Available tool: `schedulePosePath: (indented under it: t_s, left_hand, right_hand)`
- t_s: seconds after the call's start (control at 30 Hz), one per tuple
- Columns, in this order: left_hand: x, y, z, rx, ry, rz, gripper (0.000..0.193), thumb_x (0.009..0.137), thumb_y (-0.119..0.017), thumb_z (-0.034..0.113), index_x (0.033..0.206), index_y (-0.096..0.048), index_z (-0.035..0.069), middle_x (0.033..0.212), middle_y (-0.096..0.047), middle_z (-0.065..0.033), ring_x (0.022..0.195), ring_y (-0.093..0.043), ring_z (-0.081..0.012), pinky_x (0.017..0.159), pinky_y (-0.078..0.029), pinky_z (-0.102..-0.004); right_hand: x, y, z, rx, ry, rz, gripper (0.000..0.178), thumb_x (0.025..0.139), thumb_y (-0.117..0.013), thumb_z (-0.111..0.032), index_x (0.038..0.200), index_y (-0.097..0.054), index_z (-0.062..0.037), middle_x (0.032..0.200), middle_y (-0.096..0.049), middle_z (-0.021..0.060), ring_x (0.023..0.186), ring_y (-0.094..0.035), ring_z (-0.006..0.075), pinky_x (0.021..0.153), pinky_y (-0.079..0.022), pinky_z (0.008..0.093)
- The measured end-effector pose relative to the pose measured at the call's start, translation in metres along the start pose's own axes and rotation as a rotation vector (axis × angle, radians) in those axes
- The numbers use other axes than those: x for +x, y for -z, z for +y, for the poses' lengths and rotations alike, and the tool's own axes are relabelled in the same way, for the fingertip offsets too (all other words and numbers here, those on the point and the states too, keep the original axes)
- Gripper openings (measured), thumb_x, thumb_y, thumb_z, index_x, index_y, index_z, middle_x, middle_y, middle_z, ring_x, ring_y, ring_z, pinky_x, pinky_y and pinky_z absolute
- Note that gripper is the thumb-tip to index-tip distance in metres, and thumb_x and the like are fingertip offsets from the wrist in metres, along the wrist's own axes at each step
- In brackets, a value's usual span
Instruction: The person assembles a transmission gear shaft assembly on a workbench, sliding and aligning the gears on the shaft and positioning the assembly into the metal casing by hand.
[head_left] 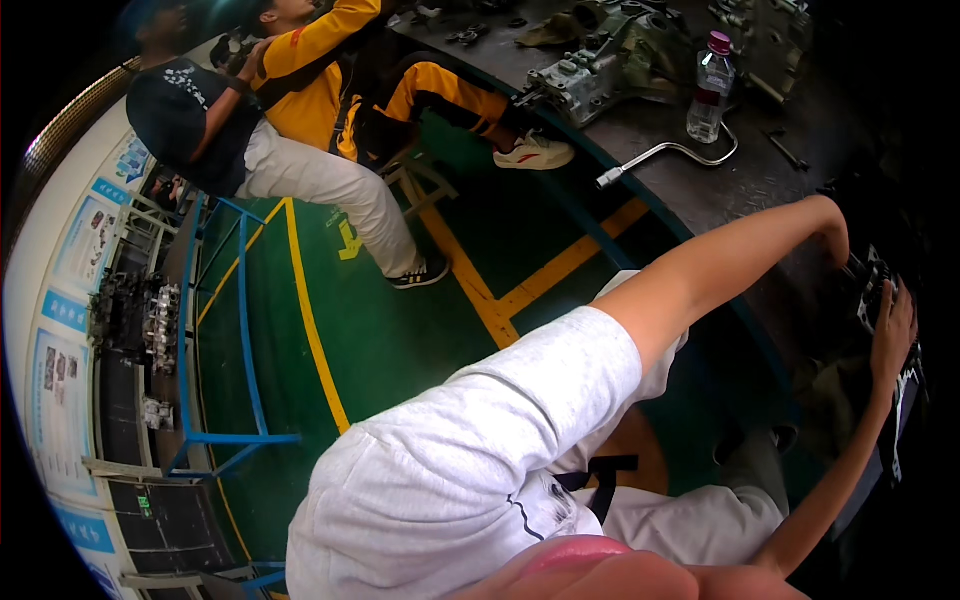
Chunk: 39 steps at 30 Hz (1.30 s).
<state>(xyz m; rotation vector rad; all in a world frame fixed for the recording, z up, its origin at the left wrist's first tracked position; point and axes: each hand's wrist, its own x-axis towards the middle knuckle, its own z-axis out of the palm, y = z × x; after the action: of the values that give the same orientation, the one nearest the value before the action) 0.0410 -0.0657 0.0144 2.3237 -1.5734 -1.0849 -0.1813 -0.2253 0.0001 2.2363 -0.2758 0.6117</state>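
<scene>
My left arm, in a light grey short sleeve, reaches across to the dark workbench point(760, 200) at the right. My left hand point(836, 243) bends down at the wrist there, and its fingers are lost in shadow. Close by, my right hand point(893, 338) lies with fingers stretched out against a metal part point(870, 290) with a pale edge. This part sits at the dark rim of the picture, so its kind cannot be made out. Both hands are next to it; whether the left one touches it is hidden.
On the bench are a bottle point(711, 90) with a pink cap, a silver speed-handle wrench point(665, 152), a small dark tool point(788, 150) and a gearbox-like metal casting point(590, 85). Two people point(320, 85) are beyond the bench's edge. A blue metal frame point(245, 437) stands on the green floor.
</scene>
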Motion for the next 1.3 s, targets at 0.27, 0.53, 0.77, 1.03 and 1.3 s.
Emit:
schedulePosePath:
  t_s: [0.27, 0.53, 0.77, 1.03, 1.3]
  left_hand:
    - [-0.007, -0.016, 0.01, -0.138, -0.041, 0.066, 0.034, 0.068, -0.064, 0.038, 0.09, -0.069, 0.012, 0.087, -0.064, -0.0071, 0.084, -0.06, -0.0202, 0.077, -0.046, -0.0354]
    - [-0.063, -0.023, 0.01, 0.222, -0.021, 0.543, 0.04, 0.066, -0.062, 0.035, 0.097, -0.069, 0.011, 0.101, -0.065, -0.011, 0.098, -0.061, -0.0231, 0.079, -0.046, -0.0331]
    - [-0.05, -0.059, 0.016, 0.246, -0.052, 1.0, 0.025, 0.063, -0.064, 0.033, 0.077, -0.071, 0.013, 0.077, -0.067, -0.0093, 0.079, -0.065, -0.0229, 0.07, -0.046, -0.0333]
    - [-0.037, -0.073, -0.004, 0.371, -0.402, 1.735, 0.022, 0.054, -0.066, 0.024, 0.059, -0.051, 0.009, 0.061, -0.055, -0.0091, 0.062, -0.054, -0.0248, 0.062, -0.039, -0.0356]
    - [-0.049, -0.07, 0.003, 0.355, -0.141, 1.285, 0.02, 0.065, -0.065, 0.028, 0.069, -0.061, 0.009, 0.072, -0.063, -0.0091, 0.072, -0.062, -0.0236, 0.066, -0.043, -0.0325]
  right_hand:
    - [-0.017, 0.018, 0.004, -0.021, 0.046, -0.072, 0.049, 0.093, -0.034, -0.006, 0.14, -0.028, -0.0192, 0.137, -0.039, 0.0086, 0.124, -0.039, 0.0246, 0.105, -0.029, 0.0386]
    - [0.005, 0.008, -0.004, -0.001, -0.007, -0.038, 0.052, 0.091, -0.038, -0.002, 0.139, -0.029, -0.0186, 0.136, -0.041, 0.0073, 0.123, -0.042, 0.0245, 0.103, -0.031, 0.043]
    - [-0.003, 0.006, 0.002, -0.025, -0.025, -0.07, 0.051, 0.09, -0.037, -0.002, 0.138, -0.03, -0.0185, 0.137, -0.04, 0.0065, 0.124, -0.041, 0.0239, 0.104, -0.03, 0.043]
    - [0.006, 0.018, -0.005, -0.034, -0.031, -0.125, 0.05, 0.092, -0.035, -0.005, 0.139, -0.03, -0.0192, 0.139, -0.037, 0.0048, 0.125, -0.039, 0.0234, 0.104, -0.029, 0.0444]
    - [0.006, 0.021, -0.011, 0.012, -0.049, -0.112, 0.051, 0.092, -0.036, -0.005, 0.14, -0.029, -0.0228, 0.139, -0.037, 0.0066, 0.126, -0.038, 0.025, 0.106, -0.026, 0.0458]
